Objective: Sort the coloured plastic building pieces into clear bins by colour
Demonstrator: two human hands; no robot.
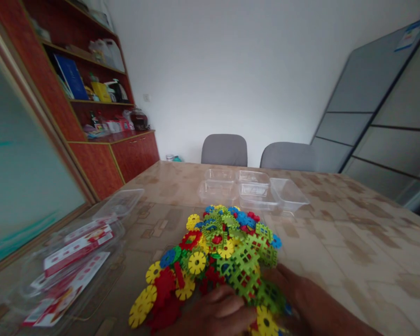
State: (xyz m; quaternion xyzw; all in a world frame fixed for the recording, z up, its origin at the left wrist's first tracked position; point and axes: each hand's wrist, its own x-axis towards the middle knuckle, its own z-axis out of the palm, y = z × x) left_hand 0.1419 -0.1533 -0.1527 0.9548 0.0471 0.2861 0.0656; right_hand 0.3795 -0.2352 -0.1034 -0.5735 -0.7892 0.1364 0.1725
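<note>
A heap of interlocking plastic building pieces (pixel 227 242) lies on the table before me: yellow, blue and red notched discs, and lime-green square lattice pieces. My left hand (pixel 220 312) rests at the near side of the heap, its bent fingers reaching right over the pieces with small gaps between them. Next to it are red pieces (pixel 166 289) and a yellow disc (pixel 143 305). My right hand (pixel 294 289) touches the heap's right flank, beside green lattice pieces (pixel 268 291). Its fingertips are blurred and partly hidden, so a grip cannot be made out. Near both hands lies another yellow disc (pixel 266 322).
Several clear plastic containers (pixel 255 200) stand behind the heap. Clear lids with red-and-white printed cards (pixel 79 249) lie at left. Two grey chairs (pixel 224 149) stand beyond the patterned table (pixel 336 238). A wooden shelf unit (pixel 133 154) is at back left, a grey cabinet (pixel 364 93) at right.
</note>
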